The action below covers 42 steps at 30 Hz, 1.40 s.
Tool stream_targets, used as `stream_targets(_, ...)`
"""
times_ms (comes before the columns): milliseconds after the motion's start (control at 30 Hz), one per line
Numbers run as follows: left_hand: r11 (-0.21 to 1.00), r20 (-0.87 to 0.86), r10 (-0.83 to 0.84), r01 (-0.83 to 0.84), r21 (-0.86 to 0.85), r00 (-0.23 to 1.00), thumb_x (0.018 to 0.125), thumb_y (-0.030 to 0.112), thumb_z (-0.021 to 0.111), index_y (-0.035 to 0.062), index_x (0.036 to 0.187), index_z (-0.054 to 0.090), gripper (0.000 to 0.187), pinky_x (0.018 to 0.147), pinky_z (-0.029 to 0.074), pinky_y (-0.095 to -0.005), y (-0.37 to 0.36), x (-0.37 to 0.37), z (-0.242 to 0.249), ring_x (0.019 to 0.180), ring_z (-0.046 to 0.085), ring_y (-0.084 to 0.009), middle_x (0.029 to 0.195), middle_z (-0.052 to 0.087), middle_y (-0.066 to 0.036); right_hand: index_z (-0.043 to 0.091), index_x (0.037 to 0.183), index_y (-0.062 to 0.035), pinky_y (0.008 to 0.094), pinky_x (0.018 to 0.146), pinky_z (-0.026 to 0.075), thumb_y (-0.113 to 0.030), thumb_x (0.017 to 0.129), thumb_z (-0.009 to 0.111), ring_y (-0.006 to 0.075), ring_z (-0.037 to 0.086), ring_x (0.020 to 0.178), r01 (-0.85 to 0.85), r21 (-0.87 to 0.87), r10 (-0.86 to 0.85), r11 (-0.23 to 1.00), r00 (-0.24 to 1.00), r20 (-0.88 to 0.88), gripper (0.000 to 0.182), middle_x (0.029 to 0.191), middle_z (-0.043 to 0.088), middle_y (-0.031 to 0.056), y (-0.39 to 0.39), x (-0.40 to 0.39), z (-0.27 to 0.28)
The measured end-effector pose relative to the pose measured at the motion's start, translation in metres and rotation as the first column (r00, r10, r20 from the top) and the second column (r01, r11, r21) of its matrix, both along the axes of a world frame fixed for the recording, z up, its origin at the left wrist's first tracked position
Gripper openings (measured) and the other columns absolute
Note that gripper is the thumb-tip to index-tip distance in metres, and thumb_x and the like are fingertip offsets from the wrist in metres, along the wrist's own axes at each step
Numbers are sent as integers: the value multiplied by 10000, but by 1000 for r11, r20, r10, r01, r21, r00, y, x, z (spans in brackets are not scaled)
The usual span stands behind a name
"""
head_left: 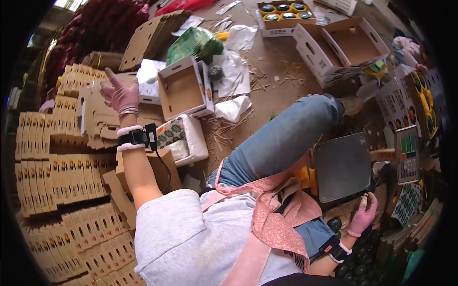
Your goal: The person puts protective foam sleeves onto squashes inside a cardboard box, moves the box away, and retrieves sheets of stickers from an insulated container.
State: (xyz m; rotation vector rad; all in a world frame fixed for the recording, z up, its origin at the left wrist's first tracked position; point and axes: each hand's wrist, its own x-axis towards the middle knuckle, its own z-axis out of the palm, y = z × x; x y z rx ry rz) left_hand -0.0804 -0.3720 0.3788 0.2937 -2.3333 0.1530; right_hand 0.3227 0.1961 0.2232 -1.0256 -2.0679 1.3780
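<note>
My left hand (pixel 121 95), in a pink glove, is raised with its fingers spread and nothing in it. It is over a stack of flat brown cardboard pieces (pixel 102 114). My right hand (pixel 364 217), also pink-gloved, is low on the right, beside the near edge of a weighing scale's dark platform (pixel 342 167). Its fingertips come together at that edge; what they hold, if anything, is too small to make out. The scale's display panel (pixel 407 155) stands right of the platform. Dark round fruits (pixel 358 267) lie below my right wrist.
Stacked folded cartons (pixel 57 178) line the left side. An open box (pixel 183 90) and a white foam box (pixel 191 138) sit ahead. Farther are a two-part open carton (pixel 343 47) and a box of fruits (pixel 286 16). Another person (pixel 408 50) is at far right.
</note>
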Motion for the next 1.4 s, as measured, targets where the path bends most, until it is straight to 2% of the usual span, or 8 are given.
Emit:
stream_targets(267,808,501,451,-576,122,739,737,452,620,269,1422,81,891,1026,203,-568,-111,43,-60,1327,135,-409,1439,127,-233,500,1169,-40,283,786,469,-158,894,535,178,571,900,290,-302,-235,908,950,206,300,1053,557,88,57,29,-58)
stream_targets(533,853,887,-395,-262,450,238,792,118,538,20,1201,521,421,898,410,-283,-174,-1,-170,1002,570,-247,1104,598,-170,482,1212,-130,348,868,446,-259,889,517,235,529,1048,564,-627,-400,537,825,400,350,1165,517,66,100,54,-52)
stream_targets(733,958,972,-213,-175,227,95,743,56,509,202,1253,491,530,890,434,-349,-188,-9,-232,1042,540,-317,1153,555,-151,461,1222,-69,291,757,442,-296,898,486,181,552,875,-6,-485,375,874,644,667,397,1057,542,58,69,81,8)
stream_targets(933,995,980,-55,-70,70,192,751,224,585,331,986,671,272,980,347,-421,-173,10,-242,1181,415,-299,1212,487,-71,501,1071,-38,284,749,426,-287,907,477,168,514,819,-172,-387,418,906,510,752,299,951,536,43,57,74,32)
stream_targets(1100,961,921,-274,-50,271,-277,694,98,564,232,882,709,272,808,466,-359,-185,24,-270,928,589,-266,955,627,-79,535,945,-13,279,742,412,-280,916,470,157,483,773,-204,-371,423,906,489,763,277,863,532,30,49,61,39)
stream_targets(1200,777,846,-533,-385,498,18,669,131,639,95,1025,609,359,796,472,-362,-195,49,-291,903,598,-331,952,630,-163,555,870,3,276,739,404,-276,920,466,150,464,745,-207,-361,415,909,484,770,297,810,529,22,46,58,43)
stream_targets(1300,850,894,-265,-351,393,360,642,154,685,40,1163,456,580,796,467,-381,-170,45,-272,894,589,-362,952,613,-213,539,802,5,282,725,392,-261,922,460,145,422,730,-202,-300,362,932,495,790,302,756,508,36,34,51,46)
stream_targets(1400,887,885,-302,-237,397,354,619,183,720,24,1212,383,701,847,445,-396,-161,41,-265,983,555,-365,1003,584,-250,518,746,-29,250,673,364,-232,914,471,110,387,699,-241,-244,338,939,517,786,267,719,464,-6,27,48,46)
